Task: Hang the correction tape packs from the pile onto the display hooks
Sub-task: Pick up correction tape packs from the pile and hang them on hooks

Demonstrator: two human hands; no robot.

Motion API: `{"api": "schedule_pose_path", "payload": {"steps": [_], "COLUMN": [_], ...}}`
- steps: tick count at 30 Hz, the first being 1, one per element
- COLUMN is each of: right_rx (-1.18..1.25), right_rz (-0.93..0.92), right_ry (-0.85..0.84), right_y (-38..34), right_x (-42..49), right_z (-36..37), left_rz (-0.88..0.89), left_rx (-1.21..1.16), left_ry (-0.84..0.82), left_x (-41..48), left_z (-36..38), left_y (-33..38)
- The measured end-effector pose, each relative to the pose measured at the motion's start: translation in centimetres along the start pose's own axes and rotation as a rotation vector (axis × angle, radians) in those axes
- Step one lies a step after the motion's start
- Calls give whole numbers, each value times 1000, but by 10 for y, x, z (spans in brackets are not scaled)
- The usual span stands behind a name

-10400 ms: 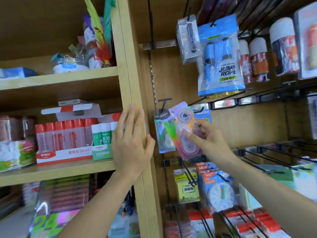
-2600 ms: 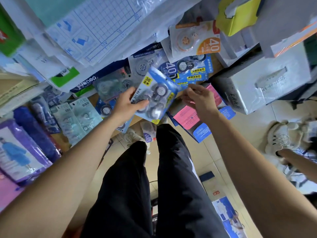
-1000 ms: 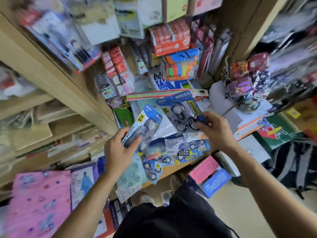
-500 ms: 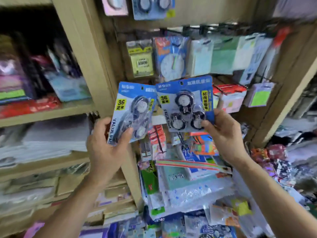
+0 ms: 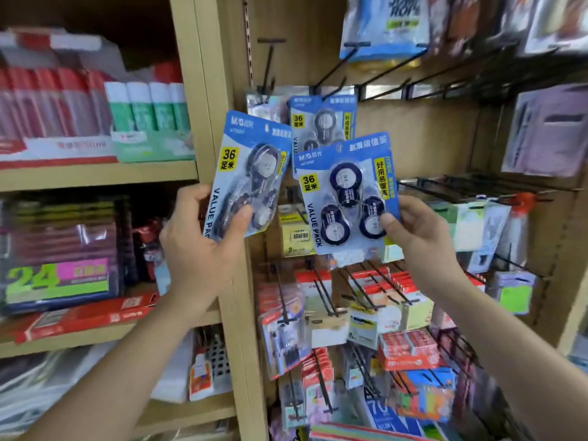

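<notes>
My left hand (image 5: 197, 246) grips a blue correction tape value pack (image 5: 248, 173) by its lower edge, tilted, in front of the wooden upright. My right hand (image 5: 420, 233) pinches a second blue pack (image 5: 346, 192) by its lower right corner, face toward me. Behind both, a third identical pack (image 5: 321, 122) hangs on a black display hook (image 5: 331, 79) next to a holographic pack (image 5: 264, 103). Another black hook (image 5: 270, 63) juts out bare above the hung packs.
Glue sticks (image 5: 149, 113) and boxed goods fill the shelves at left. A wooden upright (image 5: 219, 90) divides the shelves from the hook panel. Below hang sticky notes (image 5: 297, 237), erasers and other carded goods on several hooks. A jump rope pack (image 5: 385, 27) hangs above.
My view has risen from the pile up to the hook panel. Both hands have lifted their packs higher, close to the hung pack.
</notes>
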State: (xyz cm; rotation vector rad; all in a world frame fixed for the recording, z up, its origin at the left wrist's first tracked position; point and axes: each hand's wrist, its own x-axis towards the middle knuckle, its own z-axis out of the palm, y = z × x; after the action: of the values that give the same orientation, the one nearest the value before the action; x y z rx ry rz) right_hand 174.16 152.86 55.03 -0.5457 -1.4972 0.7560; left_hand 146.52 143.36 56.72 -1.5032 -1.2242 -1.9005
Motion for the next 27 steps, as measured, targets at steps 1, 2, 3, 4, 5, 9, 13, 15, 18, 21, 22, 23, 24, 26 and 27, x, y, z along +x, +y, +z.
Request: {"api": "schedule_pose_path", "payload": {"steps": [1,2,3,4,5,9,13,15,18,21,22,23,24,26,27], "right_rx": [14,30,52,74,89,119,134,140,168,201,203,201,198,200,198], "right_rz": [-2,-7,-9,-11,-11,-10,41,53,70,84,91,101,112,147,166], "right_ry": [8,18,25,32,35,77,106,98,98,89,89,88,88,88,97], "right_y": [-2,-3,-5,-7,-9,-11,-1,1,2,2,3,3,3,5,6], "right_x": [9,19,29,38,47,80,103,110,116,121,123,124,124,125,126], "right_z": [2,4,6,8,10,18,22,23,24,26,26,26,26,27,27], "left_rz": [10,20,27,38,49,112,202,236,261,262,261,260,260,259,262], "left_rx": [-1,-6,-10,-14,-18,-22,93,127,135,116,106,100,97,94,89], "left_ry": [21,38,49,63,75,116,185,206,225,225,219,216,215,213,212], "left_x": [9,20,29,40,50,82,87,85,84,84,84,83,83,82,83], "left_z": [4,9,14,19,23,44,61,64,64,63,63,62,62,61,61], "left_y": [0,-1,-1,-1,0,-3,-13,-19,-21,-18,-18,-18,-19,-20,-20]}}
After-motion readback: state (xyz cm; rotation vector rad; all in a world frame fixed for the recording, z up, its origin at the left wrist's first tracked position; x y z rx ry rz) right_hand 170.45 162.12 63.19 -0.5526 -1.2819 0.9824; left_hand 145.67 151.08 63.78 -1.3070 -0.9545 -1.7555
